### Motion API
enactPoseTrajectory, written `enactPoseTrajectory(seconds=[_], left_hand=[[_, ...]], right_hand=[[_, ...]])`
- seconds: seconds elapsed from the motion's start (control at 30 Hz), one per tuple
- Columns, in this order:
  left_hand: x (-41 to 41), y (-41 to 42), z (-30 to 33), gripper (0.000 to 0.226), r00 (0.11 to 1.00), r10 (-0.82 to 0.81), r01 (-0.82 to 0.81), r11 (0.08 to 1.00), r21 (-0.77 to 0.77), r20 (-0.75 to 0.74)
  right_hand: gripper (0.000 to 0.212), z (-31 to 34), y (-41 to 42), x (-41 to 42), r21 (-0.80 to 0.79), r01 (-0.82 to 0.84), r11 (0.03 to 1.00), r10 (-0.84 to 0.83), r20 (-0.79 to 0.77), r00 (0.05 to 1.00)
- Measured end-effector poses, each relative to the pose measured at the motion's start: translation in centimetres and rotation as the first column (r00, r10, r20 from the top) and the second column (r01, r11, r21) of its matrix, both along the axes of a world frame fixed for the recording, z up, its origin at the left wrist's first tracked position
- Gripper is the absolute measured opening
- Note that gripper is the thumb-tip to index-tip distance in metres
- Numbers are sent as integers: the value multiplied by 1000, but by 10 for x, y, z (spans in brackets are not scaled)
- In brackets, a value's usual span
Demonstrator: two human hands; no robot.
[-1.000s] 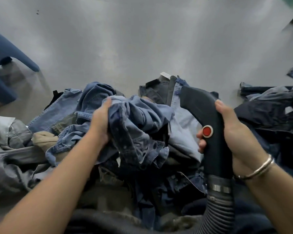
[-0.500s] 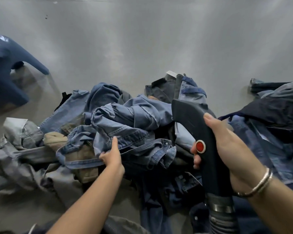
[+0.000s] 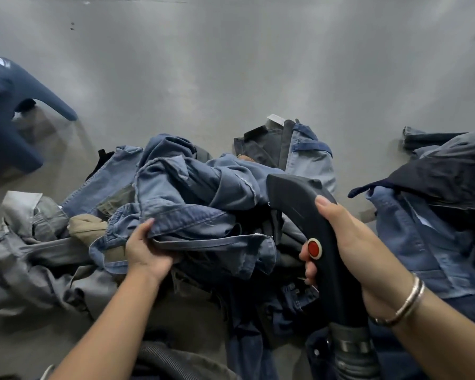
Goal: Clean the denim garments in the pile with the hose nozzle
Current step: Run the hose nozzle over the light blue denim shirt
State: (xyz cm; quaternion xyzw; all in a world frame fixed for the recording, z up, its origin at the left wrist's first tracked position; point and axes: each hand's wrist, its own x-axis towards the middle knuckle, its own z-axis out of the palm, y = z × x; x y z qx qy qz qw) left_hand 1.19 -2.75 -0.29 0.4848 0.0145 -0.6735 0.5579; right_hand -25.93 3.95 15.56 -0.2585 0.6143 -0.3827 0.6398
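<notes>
Gripping the black hose nozzle (image 3: pixel 310 231) in the right hand (image 3: pixel 351 242), fingers wrapped round the handle and fingertips just beside its red button (image 3: pixel 314 248), with the front end tucked against the light blue denim garment (image 3: pixel 192 204) on top of the pile (image 3: pixel 231 283) in the middle of the grey floor (image 3: pixel 231 78). Left hand (image 3: pixel 146 250) has the near hem of that same garment bunched in its fingers, thumb on top. Grey clothes (image 3: pixel 30 259) lie off to the left, more dark denim (image 3: pixel 436 215) to the right, ribbed hose (image 3: pixel 354 357) runs off the near edge.
</notes>
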Motion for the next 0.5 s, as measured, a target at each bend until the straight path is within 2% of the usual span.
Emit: enactPoseTrajectory(seconds=[0.07, 0.1, 0.17, 0.23, 0.27, 0.3, 0.33, 0.37, 0.4, 0.43, 0.47, 0.5], left_hand=[[6, 4, -16, 38, 985, 172, -169, 977, 128, -13], [1, 9, -21, 51, 988, 152, -151, 970, 193, 6], [-19, 19, -28, 67, 1000, -2, 3, 960, 281, -5], [-32, 17, -31, 60, 989, -109, 132, 958, 253, -104], [-36, 12, -29, 59, 988, -113, 136, 963, 235, -108], [-39, 5, -29, 59, 993, -103, 115, 962, 249, -59], [-41, -1, -30, 63, 994, -96, 74, 950, 304, 56], [-42, -6, -32, 72, 965, -95, -11, 916, 401, 244], [-44, -8, -30, 83, 882, -129, -113, 877, 467, 454], [-45, -6, -28, 91, 737, -197, -164, 876, 453, 646], [-43, -3, -28, 92, 489, -261, -125, 923, 363, 832], [-36, -3, -31, 85, 180, -276, 7, 960, 279, 944]], right_hand=[[50, -1, 0, -2, 9, 8, 1000, -8, -18, 1000], [51, -2, 0, -2, 12, 3, 1000, -3, -25, 1000], [47, -1, 0, 0, 8, -12, 1000, 12, -23, 1000], [39, -1, 0, 3, -11, -24, 1000, 24, -13, 1000], [36, -2, 0, 4, -15, -31, 999, 31, -10, 999], [35, -3, 0, 5, -16, -39, 999, 39, -9, 999], [36, -4, 0, 6, -15, -49, 999, 49, -12, 999], [41, -5, 0, 6, -15, -57, 998, 56, -18, 998], [46, -5, 0, 5, -17, -59, 998, 59, -23, 998], [51, -5, 0, 5, -18, -58, 998, 58, -24, 998], [54, -5, 0, 5, -21, -58, 998, 58, -20, 998], [55, -4, -1, 6, -24, -61, 998, 60, -14, 998]])
